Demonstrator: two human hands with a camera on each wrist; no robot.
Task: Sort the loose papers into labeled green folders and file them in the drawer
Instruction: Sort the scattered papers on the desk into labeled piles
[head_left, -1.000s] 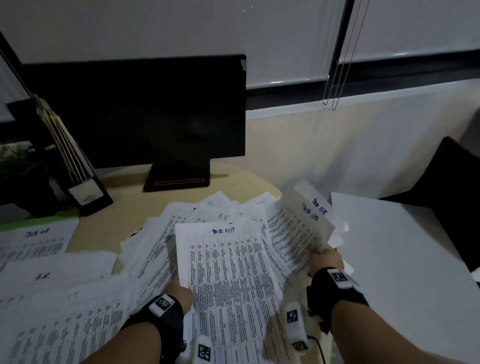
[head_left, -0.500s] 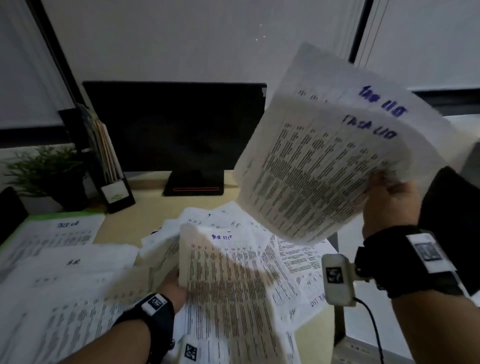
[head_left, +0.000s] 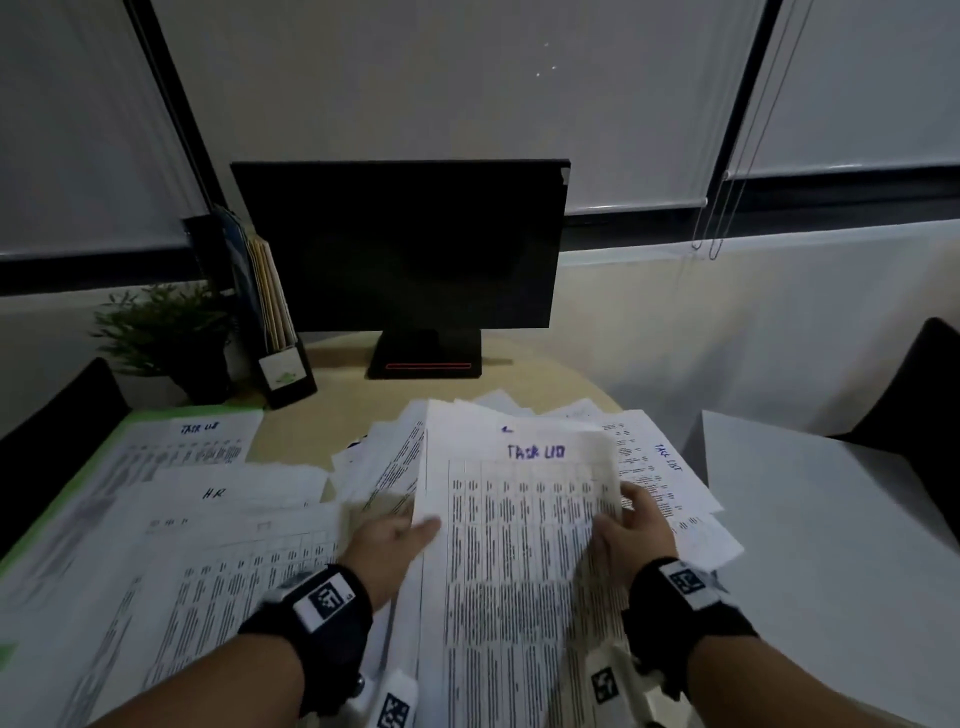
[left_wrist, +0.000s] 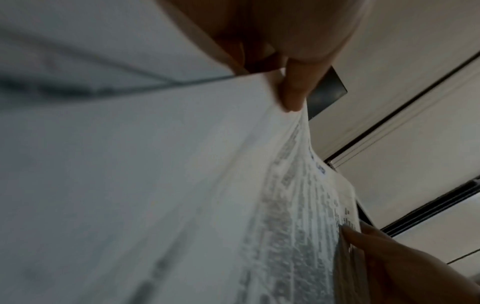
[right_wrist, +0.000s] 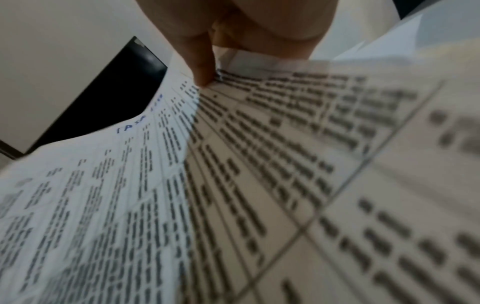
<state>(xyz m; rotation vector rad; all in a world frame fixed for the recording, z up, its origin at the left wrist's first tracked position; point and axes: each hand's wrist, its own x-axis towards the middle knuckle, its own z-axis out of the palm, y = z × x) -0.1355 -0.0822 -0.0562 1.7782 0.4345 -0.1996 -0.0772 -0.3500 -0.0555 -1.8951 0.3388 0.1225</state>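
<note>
A stack of printed sheets headed "TASK LIST" (head_left: 519, 525) is held just above the loose paper pile (head_left: 660, 467) in the middle of the desk. My left hand (head_left: 400, 535) pinches its left edge, thumb on top; the pinching fingers (left_wrist: 291, 92) show in the left wrist view. My right hand (head_left: 631, 525) grips the right edge, and one of its fingers (right_wrist: 202, 67) presses on the printed sheets (right_wrist: 233, 185). At the left an open green folder (head_left: 124, 418) carries another task list page (head_left: 208, 441). An "HR" sheet (head_left: 213, 493) lies in front of it.
A dark monitor (head_left: 400, 244) stands at the back of the desk. Left of it are a file holder (head_left: 275, 332) and a small plant (head_left: 161, 332). A white surface (head_left: 831, 545) lies at the right, with a dark chair (head_left: 930, 395) behind it.
My right hand has lowered its raised task list sheets onto the sheet in my left hand. Both hands now hold one stack.
</note>
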